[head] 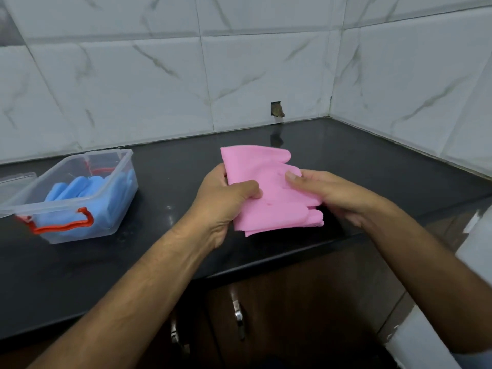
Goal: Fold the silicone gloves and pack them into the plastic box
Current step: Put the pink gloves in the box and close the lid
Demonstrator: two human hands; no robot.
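Pink gloves (pixel 269 187): I see them at frame centre, held above the tabletop (pixel 159 235), folded into a flat stacked pad. The long axis runs from upper left to lower right. Finger tips point toward the right of the frame; the straight cuff edge lies at the upper left.
Left hand (pixel 226 201): I read it as closed on the left edge of the pink gloves, thumb on top, fingers curled underneath.
Right hand (pixel 327 198): thumb pressed on the upper face of the pink gloves, fingers underneath the right edge, pinching the layers.
Plastic box (pixel 106 219): clear, lidless, at the left of the frame on the tabletop, well apart from the hands. An orange handle (pixel 64 225) sits on its near wall.
Blue gloves (pixel 80 190): lying inside the plastic box, finger tips toward the upper left.
Lid (pixel 16 182): I see a clear one just beside the box, at the left edge.
Background: marble-pattern tile wall (pixel 239 62).
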